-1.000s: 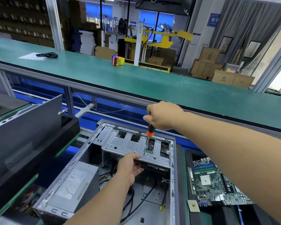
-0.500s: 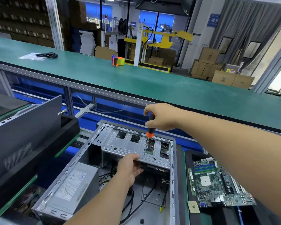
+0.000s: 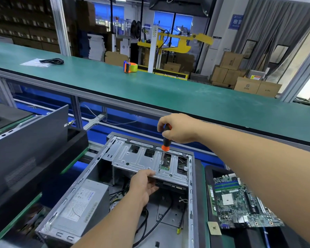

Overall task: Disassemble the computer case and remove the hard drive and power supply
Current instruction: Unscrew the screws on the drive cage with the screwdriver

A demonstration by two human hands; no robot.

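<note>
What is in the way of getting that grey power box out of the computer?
The power supply still sits in the case's near-left corner. Its black cables run across the floor, and the left hand holds the drive cage beyond it. Nothing covers its top.

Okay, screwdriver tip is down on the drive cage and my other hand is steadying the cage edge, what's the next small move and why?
Probably keep turning the screwdriver in the right hand to back out that screw. Its tip sits at a screw hole near the front edge of the drive cage, while the left hand grips that edge, so the cage looks braced. The power supply remains in the case.
</note>
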